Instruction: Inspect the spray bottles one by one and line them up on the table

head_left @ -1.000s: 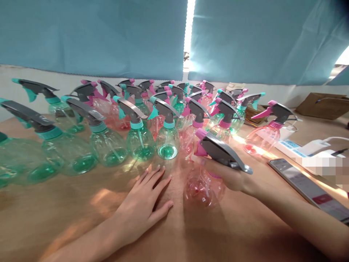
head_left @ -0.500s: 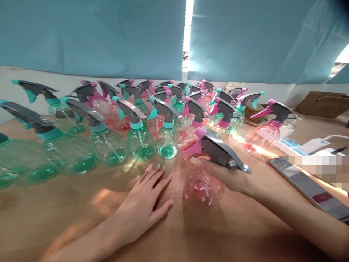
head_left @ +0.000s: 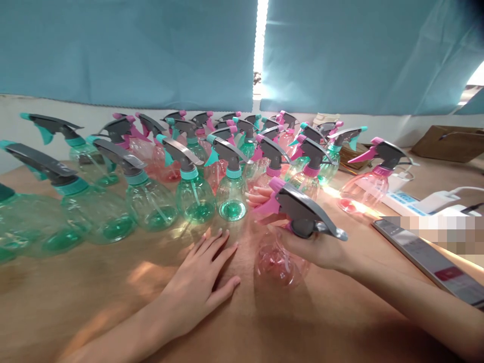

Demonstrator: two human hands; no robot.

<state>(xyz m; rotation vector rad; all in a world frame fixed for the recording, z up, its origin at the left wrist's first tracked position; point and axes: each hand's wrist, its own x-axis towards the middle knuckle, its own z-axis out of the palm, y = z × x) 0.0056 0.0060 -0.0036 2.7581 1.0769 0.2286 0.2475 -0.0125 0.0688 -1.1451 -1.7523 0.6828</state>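
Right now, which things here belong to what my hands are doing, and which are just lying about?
In hand: pink spray bottle, gripped by right hand; left hand flat on table; rows of spray bottles behind.
Lying about: power strip, phone, paper bag.

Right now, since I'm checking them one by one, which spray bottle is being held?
The pink bottle in front: the right hand grips its neck. The other bottles stand in rows behind, unheld.

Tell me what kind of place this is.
Probably a small assembly or packing workbench: dozens of identical green and pink spray bottles stand in rows on a wooden table, the right hand grips another pink bottle, and a power strip lies near the blue curtains.
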